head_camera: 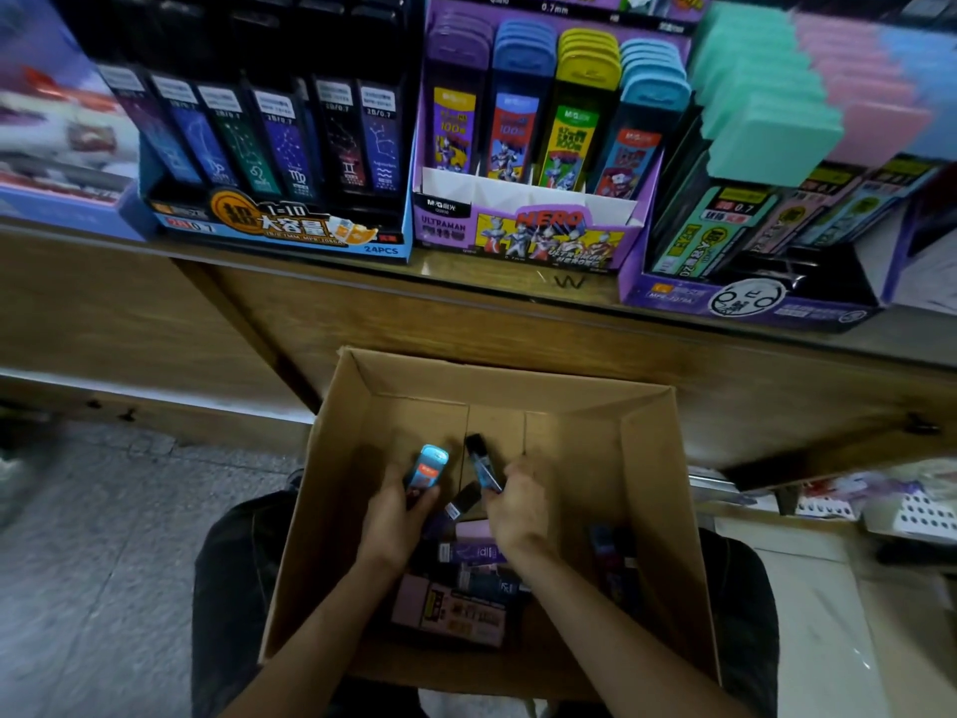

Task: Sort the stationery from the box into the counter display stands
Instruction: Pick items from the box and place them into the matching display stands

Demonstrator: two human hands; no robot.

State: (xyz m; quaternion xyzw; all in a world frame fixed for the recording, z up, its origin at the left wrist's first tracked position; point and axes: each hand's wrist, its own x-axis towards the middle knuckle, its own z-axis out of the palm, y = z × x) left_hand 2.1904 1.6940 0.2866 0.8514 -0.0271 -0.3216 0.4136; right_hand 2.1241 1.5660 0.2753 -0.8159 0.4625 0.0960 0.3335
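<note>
Blue-cap case (pixel 428 470) L hand (pixel 394 528), dark case (pixel 481 462) R hand (pixel 518 510), both prob. cap-up.

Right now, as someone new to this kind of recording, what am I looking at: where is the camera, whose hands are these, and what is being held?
No machine here: one camera sits on a person's head, looking down at their bare hands. The left hand holds a blue-capped lead case, the right hand a black-capped case, both inside an open cardboard box with more cases in it. Above, on the wooden counter, stand three displays: a constellation stand, a purple Ultraman stand and a stand of pastel cases.
</note>
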